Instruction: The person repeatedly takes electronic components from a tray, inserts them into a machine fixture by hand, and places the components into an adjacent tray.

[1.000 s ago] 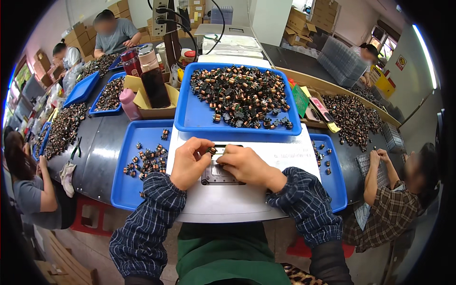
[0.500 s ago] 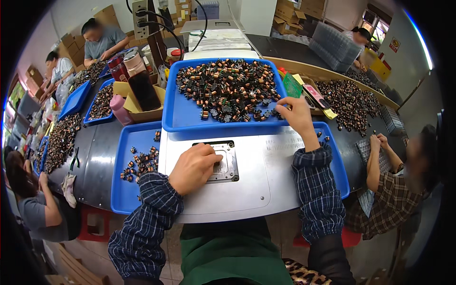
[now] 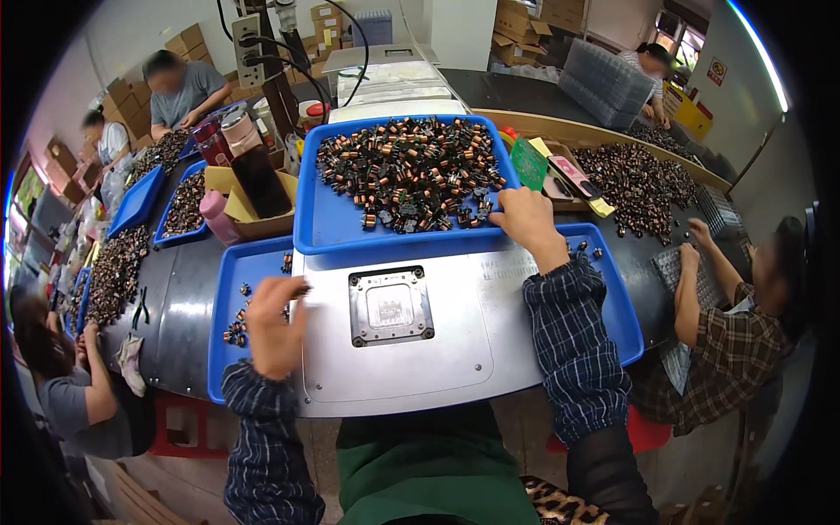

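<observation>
A heap of small copper-and-black coil parts (image 3: 411,171) fills much of the raised blue tray (image 3: 350,234). At that tray's right front corner, my right hand (image 3: 529,227) has its fingers drawn together beside the parts; what they hold, if anything, is hidden. My left hand (image 3: 276,331), slightly blurred, is over the right side of the lower left blue tray (image 3: 229,289), its fingers closed on a small dark part at the tips. Between my hands, a square metal fixture (image 3: 391,306) is set in a silver plate (image 3: 437,372), uncovered by either hand.
Another blue tray (image 3: 623,328) lies under my right forearm. A green board (image 3: 528,164) and a phone-like pink-framed thing (image 3: 575,177) are beside the heap. Bottles and a dark phone (image 3: 262,179) stand at left. Co-workers sit on both sides, near more coil parts (image 3: 634,184).
My left hand has lifted off the metal fixture and moved left over the lower tray. My right hand has shifted slightly left and down along the raised tray's corner.
</observation>
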